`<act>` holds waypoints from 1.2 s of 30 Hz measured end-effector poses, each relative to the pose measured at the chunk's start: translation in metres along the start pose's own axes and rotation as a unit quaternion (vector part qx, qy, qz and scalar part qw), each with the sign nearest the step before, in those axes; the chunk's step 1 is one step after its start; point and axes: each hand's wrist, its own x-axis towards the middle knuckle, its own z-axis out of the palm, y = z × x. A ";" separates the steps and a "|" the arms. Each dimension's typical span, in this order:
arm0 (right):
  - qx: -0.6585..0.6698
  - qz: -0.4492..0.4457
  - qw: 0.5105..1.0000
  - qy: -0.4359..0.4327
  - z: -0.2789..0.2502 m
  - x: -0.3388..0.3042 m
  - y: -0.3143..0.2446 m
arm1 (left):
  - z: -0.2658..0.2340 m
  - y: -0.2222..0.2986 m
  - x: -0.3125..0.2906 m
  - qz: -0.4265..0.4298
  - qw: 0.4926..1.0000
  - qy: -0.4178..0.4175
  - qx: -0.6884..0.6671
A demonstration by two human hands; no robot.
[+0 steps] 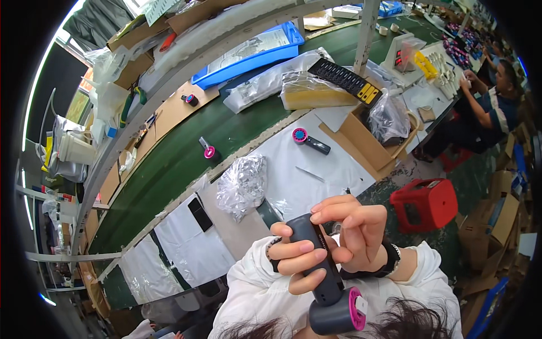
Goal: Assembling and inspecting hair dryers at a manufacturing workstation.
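A dark grey handheld fan [330, 315], shaped like a small hair dryer with a pink ring at its head, is held close to my chest. My left hand [299, 257] wraps its fingers round the handle. At the handle's far end, my right hand [355, 229] has its bent fingers and thumb against the handle. The fan's head points down, with a small white piece [361, 305] at its pink ring. Ahead on the white work sheet [282, 169] lies another fan [309, 141] with a pink ring, beside a thin pointed tool [309, 173].
A crumpled clear plastic bag [243, 186] and a black phone-like slab [200, 214] lie left. More fans [208, 149] rest on the green belt [175, 169]. An open cardboard box [361, 141] stands ahead right, a red stool [426, 204] right. Another person [494, 104] sits far right.
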 end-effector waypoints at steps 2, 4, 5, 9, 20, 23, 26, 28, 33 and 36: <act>-0.007 -0.002 1.000 -0.006 0.002 -0.001 0.000 | 0.003 0.001 0.000 -0.006 1.000 0.023 0.001; 0.014 -0.001 1.000 0.003 0.003 0.000 0.003 | 0.005 0.004 -0.001 -0.014 0.999 0.034 0.002; 0.025 0.000 1.000 0.007 0.004 0.000 0.003 | 0.006 0.005 -0.002 -0.012 0.999 0.049 0.008; 0.041 0.009 0.999 0.002 0.007 -0.006 -0.001 | 0.002 0.005 0.000 0.004 0.998 0.065 -0.011; 0.063 0.041 0.997 -0.022 0.003 -0.006 0.003 | 0.004 0.005 -0.001 0.028 0.997 0.064 -0.031; 0.079 0.053 0.995 -0.019 0.003 -0.004 0.001 | 0.003 0.005 0.000 0.031 0.998 0.050 -0.028; 0.077 0.061 0.995 -0.030 0.000 -0.003 0.000 | 0.000 0.006 0.001 0.028 0.998 0.015 -0.056; 0.081 0.053 0.993 -0.067 -0.003 -0.006 0.004 | -0.002 0.006 0.001 0.025 0.997 -0.003 -0.071; 0.134 0.052 0.989 -0.032 0.005 -0.004 0.005 | -0.003 0.003 0.005 0.012 0.996 -0.005 -0.091; 0.127 0.041 0.991 -0.004 0.007 -0.002 0.004 | -0.004 0.002 0.008 0.027 0.996 -0.027 -0.085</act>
